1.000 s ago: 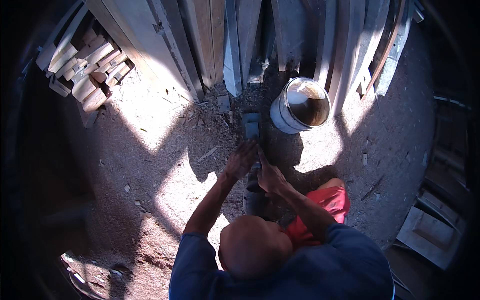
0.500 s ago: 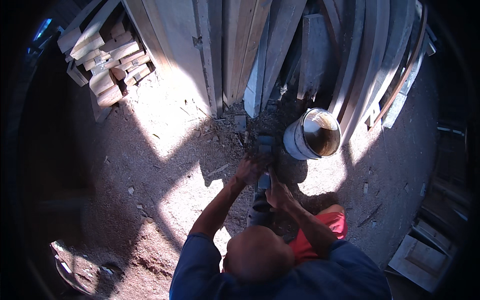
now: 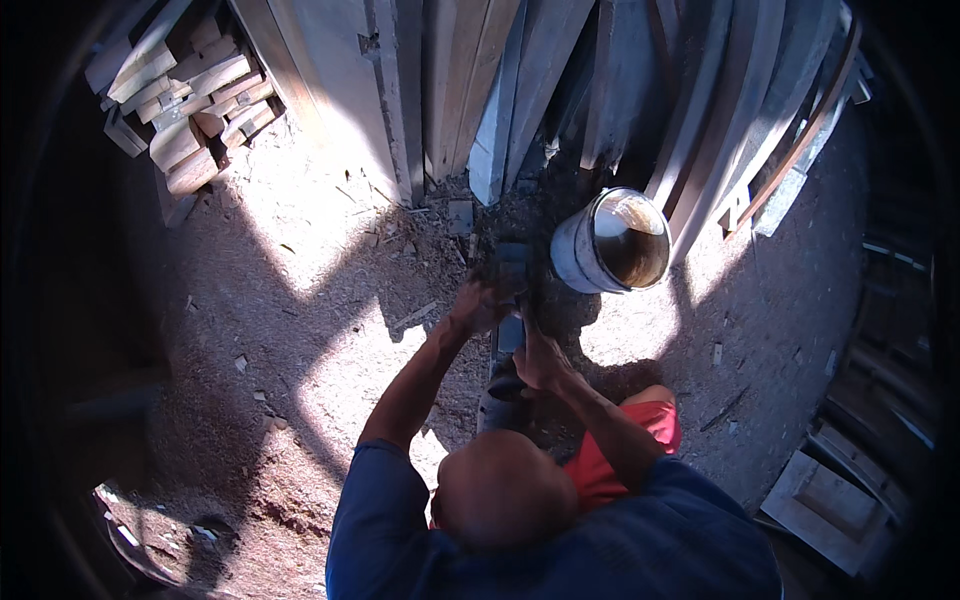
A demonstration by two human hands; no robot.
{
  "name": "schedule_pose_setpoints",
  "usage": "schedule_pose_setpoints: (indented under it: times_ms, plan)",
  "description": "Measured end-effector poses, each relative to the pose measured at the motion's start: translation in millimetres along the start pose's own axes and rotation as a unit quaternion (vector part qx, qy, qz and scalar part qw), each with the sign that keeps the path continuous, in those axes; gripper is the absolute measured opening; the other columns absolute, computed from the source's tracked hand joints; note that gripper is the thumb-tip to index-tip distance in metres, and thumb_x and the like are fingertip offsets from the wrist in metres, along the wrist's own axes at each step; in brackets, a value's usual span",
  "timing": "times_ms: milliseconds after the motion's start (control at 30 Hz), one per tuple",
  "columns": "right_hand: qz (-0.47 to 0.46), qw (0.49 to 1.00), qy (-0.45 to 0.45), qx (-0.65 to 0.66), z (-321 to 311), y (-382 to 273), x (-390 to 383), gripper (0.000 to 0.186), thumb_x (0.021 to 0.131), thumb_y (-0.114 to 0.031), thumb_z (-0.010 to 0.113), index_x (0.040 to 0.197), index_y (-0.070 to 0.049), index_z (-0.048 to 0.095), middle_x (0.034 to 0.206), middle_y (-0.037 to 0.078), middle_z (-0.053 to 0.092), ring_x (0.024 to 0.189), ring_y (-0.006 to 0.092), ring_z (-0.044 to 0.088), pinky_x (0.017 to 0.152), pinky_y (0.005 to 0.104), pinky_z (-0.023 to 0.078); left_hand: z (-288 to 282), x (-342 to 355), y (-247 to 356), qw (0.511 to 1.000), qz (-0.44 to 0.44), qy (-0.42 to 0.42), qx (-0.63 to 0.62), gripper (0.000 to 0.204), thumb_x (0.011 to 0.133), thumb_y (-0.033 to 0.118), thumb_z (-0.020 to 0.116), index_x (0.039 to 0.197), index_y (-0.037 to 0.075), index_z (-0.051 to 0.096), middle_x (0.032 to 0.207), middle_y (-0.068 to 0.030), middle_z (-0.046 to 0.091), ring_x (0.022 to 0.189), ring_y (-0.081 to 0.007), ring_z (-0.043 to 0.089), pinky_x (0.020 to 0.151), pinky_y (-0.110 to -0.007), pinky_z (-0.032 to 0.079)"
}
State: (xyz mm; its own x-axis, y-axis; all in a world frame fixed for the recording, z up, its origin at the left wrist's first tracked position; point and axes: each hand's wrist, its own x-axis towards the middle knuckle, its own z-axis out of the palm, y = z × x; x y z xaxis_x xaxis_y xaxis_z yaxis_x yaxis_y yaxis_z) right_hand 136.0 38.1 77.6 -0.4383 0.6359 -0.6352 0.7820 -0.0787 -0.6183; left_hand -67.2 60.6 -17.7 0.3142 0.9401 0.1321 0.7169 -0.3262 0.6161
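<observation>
A narrow dark-grey block [image 3: 511, 334], much like a sharpening stone, lies lengthwise before me on the ground near the bucket. My right hand [image 3: 542, 361] is closed round the handle of a slim tool [image 3: 527, 317], its far end resting over the block. My left hand [image 3: 481, 306] bends its fingers over the same spot, pressing on the tool's front part. Shadow and the fingers hide the blade, so the tool's exact kind does not show. Just right of the block stands a whitish bucket [image 3: 574, 254] with murky brownish liquid inside.
Long boards [image 3: 460, 90] lean upright along the far side. Stacked wood offcuts [image 3: 190, 140] lie at far left. Shavings and chips cover the sunlit and shaded floor [image 3: 270, 330]. A wooden panel [image 3: 825, 505] rests at lower right. My red-clad knee [image 3: 655, 415] is beside my right forearm.
The whole view has shifted, so everything sits a little higher and further left. Both hands keep about the same place over the block.
</observation>
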Motion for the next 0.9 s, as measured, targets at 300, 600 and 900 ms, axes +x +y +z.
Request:
schedule_pose_setpoints:
  times_ms: [300, 600, 900]
  plan:
    - [-0.012, 0.998, -0.053, 0.019, 50.2, 36.5, -88.0, 0.092, 0.098, -0.016, 0.053, 0.168, -0.016, -0.006, 0.094, 0.038, 0.070, 0.088, 0.0539, 0.071, 0.086, 0.0623, 0.055, 45.5, -86.2, 55.2, 0.999, -0.013, -0.021, -0.025, 0.062, 0.085, 0.040, 0.080, 0.143, 0.023, 0.064, 0.141, 0.0009, 0.069, 0.131, -0.0177, 0.064, 0.122, -0.060, 0.031]
    - [0.006, 0.984, -0.077, 0.159, -30.3, -8.3, 16.9, 0.089, 0.097, -0.011, 0.053, 0.168, -0.021, -0.001, 0.088, 0.027, 0.066, 0.077, 0.0374, 0.072, 0.078, 0.0507, 0.059, -32.7, 35.3, -8.2, 0.998, -0.037, -0.028, -0.035, 0.052, 0.077, 0.041, 0.088, 0.122, 0.018, 0.077, 0.129, -0.0035, 0.075, 0.115, -0.0240, 0.072, 0.112, -0.048, 0.042]
    - [-0.069, 0.992, -0.039, 0.099, 54.2, 50.0, -86.5, 0.090, 0.097, -0.011, 0.051, 0.168, -0.018, -0.004, 0.116, 0.041, 0.066, 0.093, 0.0564, 0.069, 0.084, 0.0614, 0.055, 41.0, -74.1, 48.9, 1.000, -0.005, 0.010, 0.014, 0.053, 0.080, 0.040, 0.086, 0.130, 0.024, 0.074, 0.132, 0.0006, 0.074, 0.123, -0.0178, 0.070, 0.111, -0.054, 0.041]
